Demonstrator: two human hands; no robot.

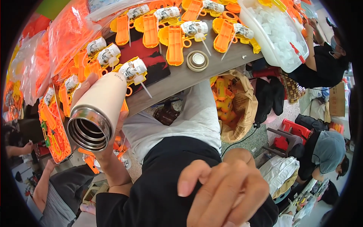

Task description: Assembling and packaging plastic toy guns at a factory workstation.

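Observation:
My left hand (120,123) is wrapped round a cream vacuum flask (104,90), which is tilted with its uncapped steel mouth facing me. The inside looks dark, and I cannot make out what is in it. My right hand (227,189) is raised close to me in front of my black top, its fingers loosely bent and apart with nothing visible in them. A round cream flask lid (197,60) lies on the table near its edge. Beyond the flask stand several orange and yellow plastic toy parts (175,41) with white printed cylinders and thin white strips.
A white bin (278,36) of translucent plastic pieces stands at the table's right end, a red-handled tool on its rim. Bagged orange parts (72,38) crowd the left. Below the table sits a paper sack (242,102) of yellow-orange pieces. Other people work on both sides.

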